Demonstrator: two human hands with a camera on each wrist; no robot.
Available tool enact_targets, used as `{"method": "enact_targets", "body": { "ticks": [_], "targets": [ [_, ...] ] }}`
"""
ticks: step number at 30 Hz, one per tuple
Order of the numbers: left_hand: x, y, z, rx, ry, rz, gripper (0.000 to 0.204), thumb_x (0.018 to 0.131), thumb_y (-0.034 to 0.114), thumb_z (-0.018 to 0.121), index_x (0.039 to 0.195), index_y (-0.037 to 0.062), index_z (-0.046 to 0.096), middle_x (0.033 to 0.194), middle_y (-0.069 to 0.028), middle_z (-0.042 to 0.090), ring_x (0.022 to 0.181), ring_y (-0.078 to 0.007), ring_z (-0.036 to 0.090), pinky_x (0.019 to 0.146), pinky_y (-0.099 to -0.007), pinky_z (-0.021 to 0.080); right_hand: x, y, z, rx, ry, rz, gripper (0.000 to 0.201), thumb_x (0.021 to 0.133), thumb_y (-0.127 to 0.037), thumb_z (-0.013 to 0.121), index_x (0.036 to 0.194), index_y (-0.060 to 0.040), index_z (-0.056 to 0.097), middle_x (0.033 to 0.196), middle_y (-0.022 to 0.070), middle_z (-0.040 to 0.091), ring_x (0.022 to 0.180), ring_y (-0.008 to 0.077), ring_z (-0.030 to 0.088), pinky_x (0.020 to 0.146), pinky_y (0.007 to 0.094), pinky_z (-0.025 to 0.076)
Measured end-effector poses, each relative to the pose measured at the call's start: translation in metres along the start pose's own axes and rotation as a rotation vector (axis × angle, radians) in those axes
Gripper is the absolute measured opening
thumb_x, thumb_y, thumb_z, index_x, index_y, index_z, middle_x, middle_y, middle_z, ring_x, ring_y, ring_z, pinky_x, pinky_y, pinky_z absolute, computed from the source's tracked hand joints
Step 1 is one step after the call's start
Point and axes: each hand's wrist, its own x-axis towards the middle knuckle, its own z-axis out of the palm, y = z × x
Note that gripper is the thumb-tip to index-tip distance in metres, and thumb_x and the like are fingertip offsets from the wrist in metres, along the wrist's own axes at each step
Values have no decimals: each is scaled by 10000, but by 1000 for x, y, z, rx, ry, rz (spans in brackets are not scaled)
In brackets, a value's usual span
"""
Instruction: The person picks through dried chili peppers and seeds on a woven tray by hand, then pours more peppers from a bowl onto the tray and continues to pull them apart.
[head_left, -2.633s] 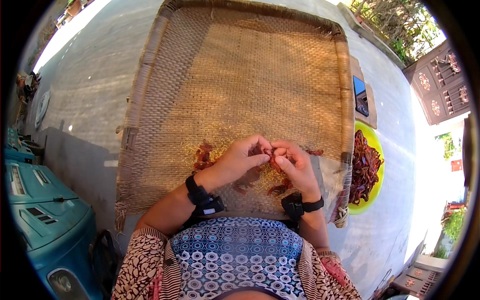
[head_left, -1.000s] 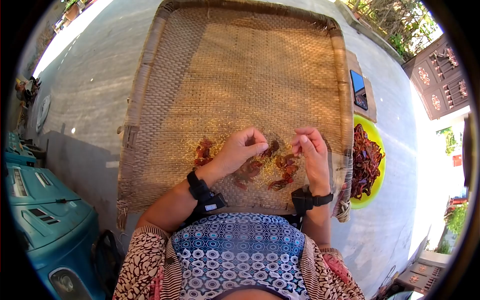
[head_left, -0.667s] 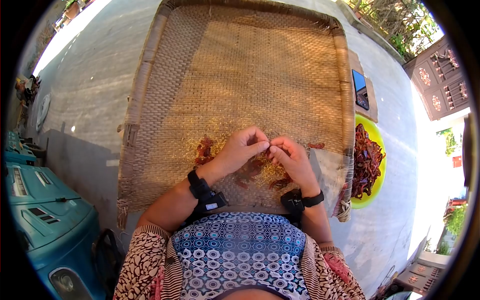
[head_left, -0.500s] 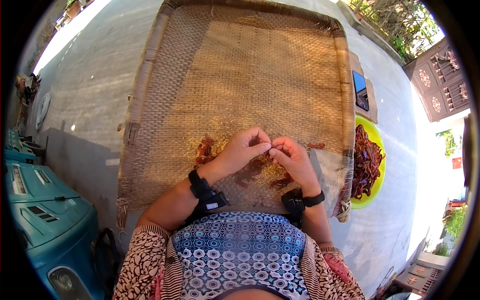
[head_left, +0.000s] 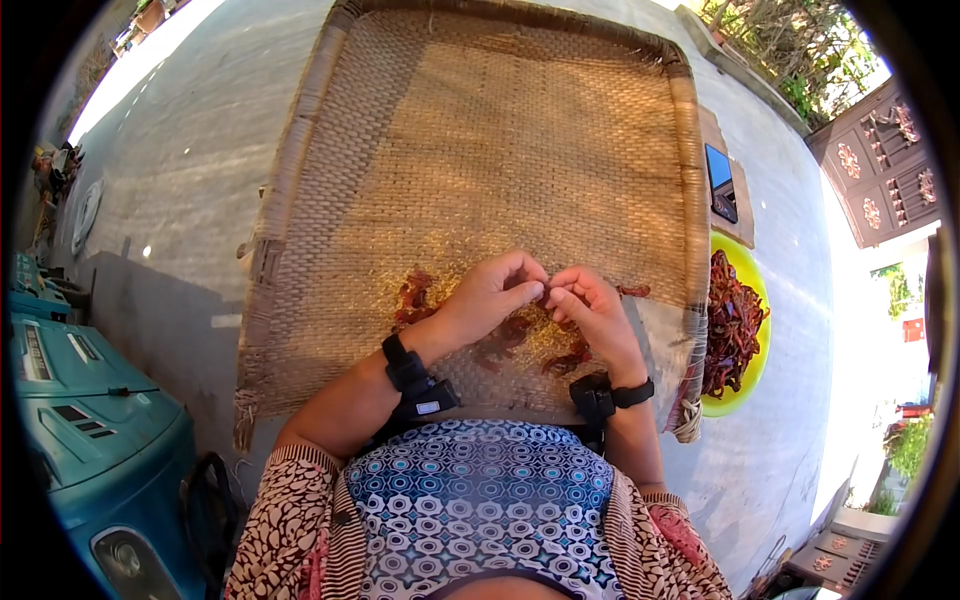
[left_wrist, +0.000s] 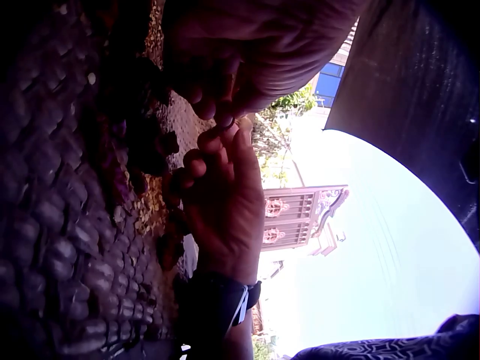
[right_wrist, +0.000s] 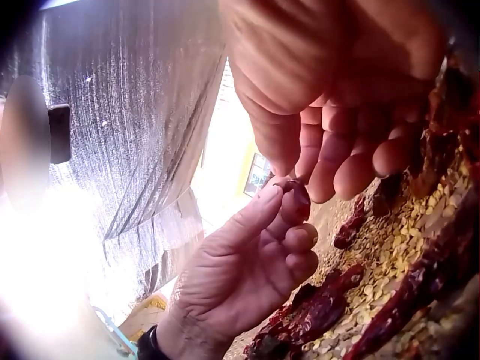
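Note:
In the head view my left hand (head_left: 487,302) and right hand (head_left: 598,315) meet fingertip to fingertip over the near part of a woven tray (head_left: 520,150). The right wrist view shows a small, dark red dried chili (right_wrist: 300,199) between them. Thumb and fingers of the left hand (right_wrist: 232,277) pinch it from below. From above, the right hand (right_wrist: 315,67) pinches its tip, other fingers curled loosely. Split red chilies (head_left: 415,292) and scattered yellow seeds (right_wrist: 397,262) lie on the weave beneath and beside the hands.
A yellow-green basin (head_left: 763,345) heaped with dried red chilies (head_left: 733,325) stands right of the tray. Beyond it, a phone (head_left: 721,183) lies on a board (head_left: 738,225). A teal vehicle (head_left: 110,430) is at the left. The tray has a raised rim (head_left: 690,190).
About a second ago my right hand was apart, off to the right; it then came back to the left hand's fingertips. Over the last half second both hands shifted slightly right.

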Motion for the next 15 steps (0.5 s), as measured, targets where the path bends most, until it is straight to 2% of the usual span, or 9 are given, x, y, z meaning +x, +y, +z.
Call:
{"method": "enact_targets", "body": {
  "ticks": [8, 11, 15],
  "targets": [
    [1, 0, 0, -2, 0, 23, 88, 934, 73, 581, 1002, 18, 593, 908, -24, 611, 840, -104, 576, 762, -274, 484, -1, -5, 9, -72, 15, 46, 166, 935, -126, 631, 1058, -29, 576, 867, -16, 596, 749, 55, 540, 670, 198, 445],
    [1, -2, 1, 38, 12, 48, 117, 950, 101, 581, 1044, 32, 590, 895, 28, 585, 782, -38, 513, 696, -208, 441, -1, -1, 6, -2, 37, 32, 169, 937, -138, 629, 1057, -31, 578, 871, -6, 608, 738, 60, 551, 665, 201, 451],
    [1, -5, -1, 87, 2, 52, 133, 943, 90, 583, 1061, 28, 586, 885, 24, 577, 776, -41, 510, 683, -211, 439, -2, -2, 3, 12, 95, 9, 179, 938, -151, 627, 1058, -26, 582, 868, 10, 623, 727, 70, 563, 660, 205, 459]
  ]
}}
